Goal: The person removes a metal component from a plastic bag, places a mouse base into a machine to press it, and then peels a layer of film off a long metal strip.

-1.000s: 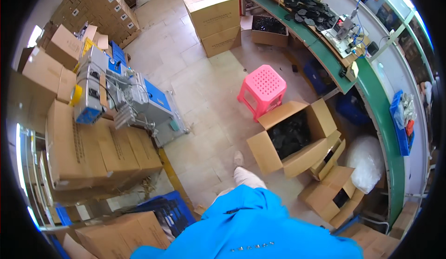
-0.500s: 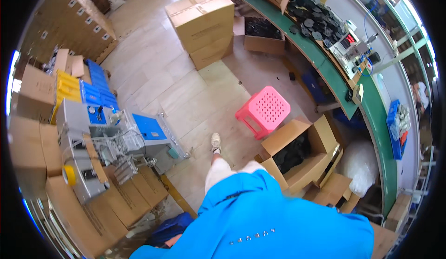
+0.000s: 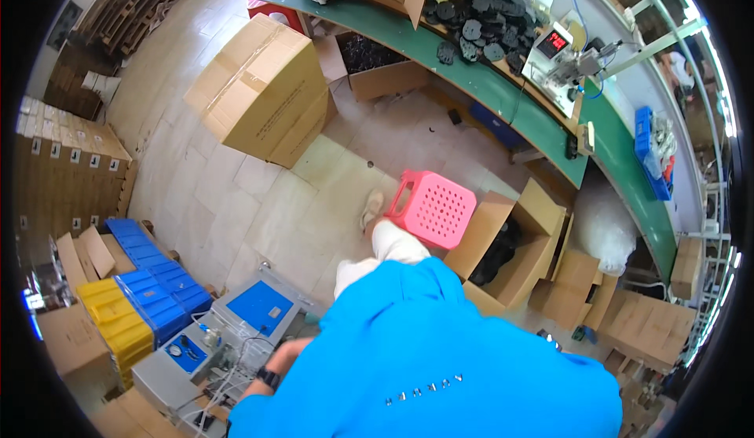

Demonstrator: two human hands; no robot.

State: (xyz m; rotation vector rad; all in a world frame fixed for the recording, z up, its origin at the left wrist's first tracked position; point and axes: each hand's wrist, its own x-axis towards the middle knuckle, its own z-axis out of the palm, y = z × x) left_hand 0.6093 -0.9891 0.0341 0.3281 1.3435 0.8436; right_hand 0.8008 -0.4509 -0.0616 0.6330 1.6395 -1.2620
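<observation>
Red digits (image 3: 554, 40) on small display (image 3: 553, 43), silvery letters (image 3: 424, 391) on blue shirt (image 3: 440, 328), dark print (image 3: 290, 111) on tall carton (image 3: 255, 116)

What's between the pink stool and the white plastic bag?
The head view shows an open cardboard box holding black items, then more cardboard flaps, between the pink stool and white plastic bag.

Pale tiled floor (image 3: 228, 210) at nine o'clock; green workbench (image 3: 624, 167) curving from eleven past three; whitish wall (image 3: 692, 202) beyond, three o'clock; bright light strip (image 3: 727, 108), two-thirty.
</observation>
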